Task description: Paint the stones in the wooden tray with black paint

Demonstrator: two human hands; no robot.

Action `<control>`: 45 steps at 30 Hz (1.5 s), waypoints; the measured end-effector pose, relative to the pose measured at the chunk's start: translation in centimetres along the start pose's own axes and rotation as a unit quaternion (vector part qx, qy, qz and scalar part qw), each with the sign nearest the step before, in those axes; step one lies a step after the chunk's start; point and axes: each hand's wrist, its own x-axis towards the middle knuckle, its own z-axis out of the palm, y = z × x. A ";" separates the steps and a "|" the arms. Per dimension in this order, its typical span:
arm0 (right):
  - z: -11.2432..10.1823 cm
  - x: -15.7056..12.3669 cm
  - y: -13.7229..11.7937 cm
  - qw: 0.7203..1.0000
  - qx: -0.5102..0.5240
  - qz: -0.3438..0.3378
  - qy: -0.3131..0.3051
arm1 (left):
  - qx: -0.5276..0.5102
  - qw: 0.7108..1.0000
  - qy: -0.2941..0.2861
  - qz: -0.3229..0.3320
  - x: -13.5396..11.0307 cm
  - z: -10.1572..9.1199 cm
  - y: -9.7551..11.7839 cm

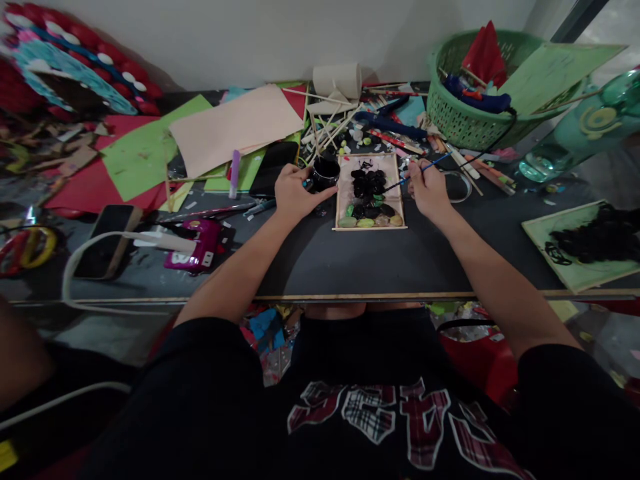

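Observation:
My right hand [429, 190] pinches a thin blue paintbrush [439, 162], its tip low over a small framed panel [345, 200]. Several stones are fixed on that panel: the upper ones are coated glossy black [369, 181], while green and tan stones [367, 223] line its bottom edge. Left of the panel, my left hand [296, 195] is closed at a small jar of black paint [326, 172]; the thumb reaches along the jar's front toward the panel's edge. The fingers' far side is hidden.
A green basket [450, 113] and a tilted bottle [550, 150] stand at right, near another black-covered panel [537, 240]. Coloured paper [135, 167], sticks and scraps clutter the back. A phone [107, 240] and purple glue gun-like device [200, 247] lie at left, with a white cable [67, 280].

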 end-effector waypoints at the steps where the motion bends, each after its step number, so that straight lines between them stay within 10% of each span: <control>1: 0.0 0.0 0.1 1.000 -0.005 -0.004 0.008 | -0.003 1.000 0.000 -0.002 0.0 0.0 0.0; 45: 0.0 -0.6 -1.4 0.992 0.042 0.063 0.097 | -0.004 0.999 0.029 0.020 -0.1 0.0 0.1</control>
